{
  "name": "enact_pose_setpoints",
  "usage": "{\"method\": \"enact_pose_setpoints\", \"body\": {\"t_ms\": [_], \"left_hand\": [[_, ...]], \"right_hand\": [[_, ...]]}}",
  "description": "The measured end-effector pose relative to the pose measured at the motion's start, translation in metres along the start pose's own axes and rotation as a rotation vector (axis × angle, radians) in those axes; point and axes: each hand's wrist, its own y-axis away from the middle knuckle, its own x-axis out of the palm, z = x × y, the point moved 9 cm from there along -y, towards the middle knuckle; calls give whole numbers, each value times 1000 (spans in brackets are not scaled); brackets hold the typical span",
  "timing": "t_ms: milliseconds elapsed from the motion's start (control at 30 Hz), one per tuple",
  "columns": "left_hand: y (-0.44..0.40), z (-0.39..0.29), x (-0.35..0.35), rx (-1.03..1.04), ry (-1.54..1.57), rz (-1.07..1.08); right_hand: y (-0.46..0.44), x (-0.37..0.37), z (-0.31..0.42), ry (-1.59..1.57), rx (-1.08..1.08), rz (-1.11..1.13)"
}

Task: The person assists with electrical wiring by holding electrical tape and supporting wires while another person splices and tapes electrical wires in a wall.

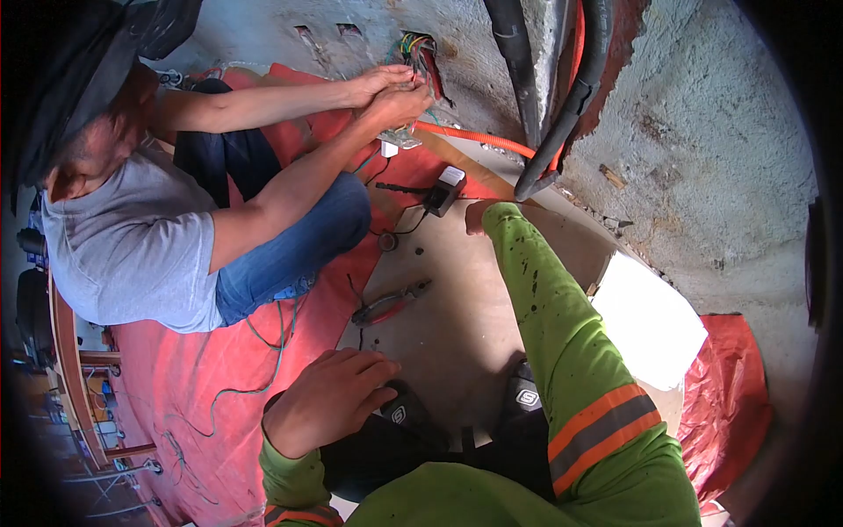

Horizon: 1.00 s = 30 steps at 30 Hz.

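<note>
My left hand is held low over my left knee, palm down, its thumb apart from loosely bent fingers. Nothing shows in it. My right arm reaches forward in a green sleeve with an orange and grey band. Only a small part of my right hand shows past the cuff, its fingers hidden, close to a black box with a white label. A cord runs from that box. Red-handled pliers lie on the brown board between my hands.
At left, a seated person's hands handle wires at a wall opening. Thick black conduits and an orange corrugated tube are by the wall. Red sheeting covers the floor, with a green cord on it.
</note>
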Motion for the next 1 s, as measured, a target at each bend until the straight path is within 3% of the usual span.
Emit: {"method": "enact_pose_setpoints", "body": {"t_ms": [1000], "left_hand": [[-2, 2, 0, -6, -4, 7]], "right_hand": [[12, -2, 6, -91, 78, 81]]}}
